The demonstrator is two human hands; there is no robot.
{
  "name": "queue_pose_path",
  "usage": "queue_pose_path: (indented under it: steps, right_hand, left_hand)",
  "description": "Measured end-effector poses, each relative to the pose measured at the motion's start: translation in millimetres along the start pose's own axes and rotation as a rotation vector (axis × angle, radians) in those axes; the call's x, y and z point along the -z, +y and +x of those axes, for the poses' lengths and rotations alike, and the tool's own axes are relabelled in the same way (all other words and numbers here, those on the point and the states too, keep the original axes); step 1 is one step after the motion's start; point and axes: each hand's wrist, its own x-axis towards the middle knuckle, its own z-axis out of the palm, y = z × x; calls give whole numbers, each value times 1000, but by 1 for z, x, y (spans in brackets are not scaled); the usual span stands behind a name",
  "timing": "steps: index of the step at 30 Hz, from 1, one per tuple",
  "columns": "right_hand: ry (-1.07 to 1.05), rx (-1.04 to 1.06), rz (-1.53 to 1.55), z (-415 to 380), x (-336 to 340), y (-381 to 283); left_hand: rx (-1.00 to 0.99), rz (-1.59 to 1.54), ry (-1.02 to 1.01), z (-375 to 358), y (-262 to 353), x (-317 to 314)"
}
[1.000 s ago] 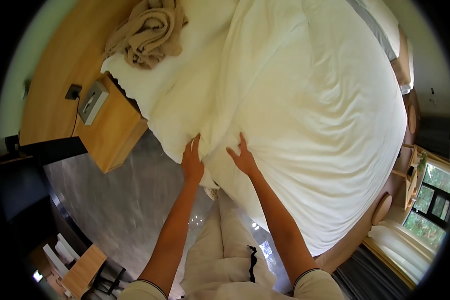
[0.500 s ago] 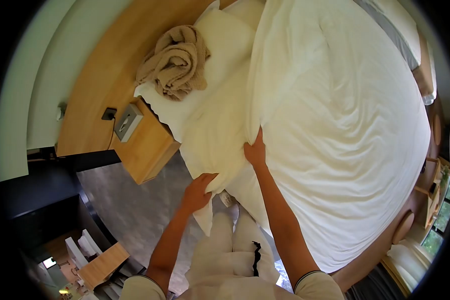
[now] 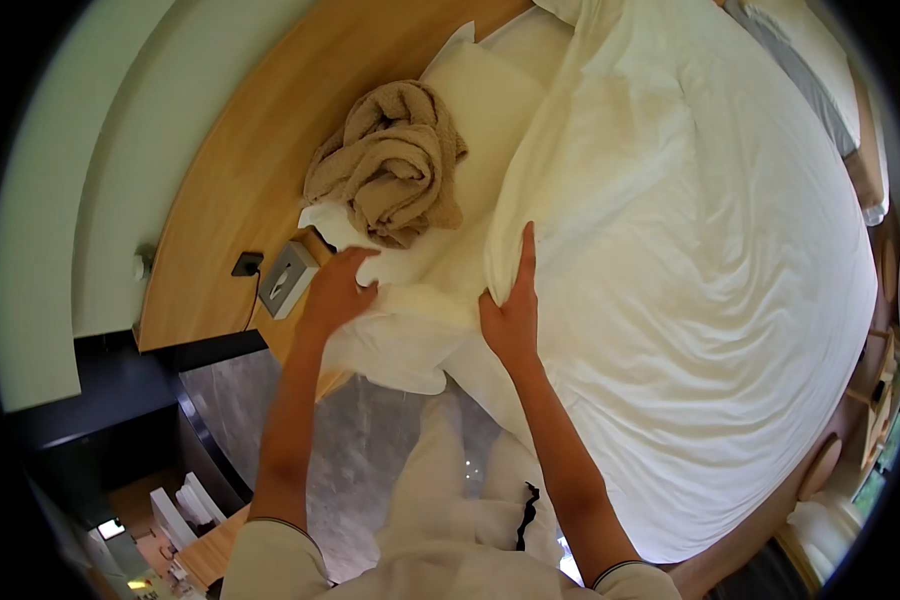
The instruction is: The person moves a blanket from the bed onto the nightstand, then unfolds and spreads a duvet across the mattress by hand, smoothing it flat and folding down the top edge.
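A large white duvet [image 3: 670, 300] covers the right side of the bed in soft folds. My right hand [image 3: 513, 318] grips its left edge, index finger stretched along the cloth and thumb on the near side. Left of it, a loose flap of white sheet [image 3: 400, 345] billows over the bed's side. My left hand [image 3: 338, 292] is at the flap's left end, thumb and fingers apart, with no cloth visibly pinched between them. A crumpled brown towel [image 3: 395, 165] lies on the white pillow [image 3: 485, 95] just beyond my left hand.
A wooden nightstand [image 3: 278, 328] with a grey tissue box [image 3: 290, 280] stands left of the bed, partly behind my left arm. The wooden headboard [image 3: 205, 235] carries a black socket [image 3: 247, 263] with a cord. Grey floor [image 3: 235, 400] shows beside the bed. Another bed [image 3: 820, 80] is at the upper right.
My left hand has moved up and left toward the towel and opened, and the sheet's hanging corner has lifted with it. My right hand stays on the duvet edge. The view has shifted slightly.
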Motion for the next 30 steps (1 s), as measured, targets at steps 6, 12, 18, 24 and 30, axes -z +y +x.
queue_pose_path:
  steps: [6,12,18,24,30]
  right_hand:
    - [96,-81,87,27,-49,-12]
    - [150,-91,0,65,-96,-24]
    - [82,-79,-71,107,-140,-11]
    - [73,-88,-146,115,-140,-5]
    - [18,-206,-230,86,-140,10]
  left_hand:
    - [-157,277,192,167,-43,45]
    - [-312,717,89,311,-51,21]
    - [-139,373,-21,354,-73,-66]
    - [-77,156,39,343,-85,-72]
    - [-181,-328,315,219,-98,9]
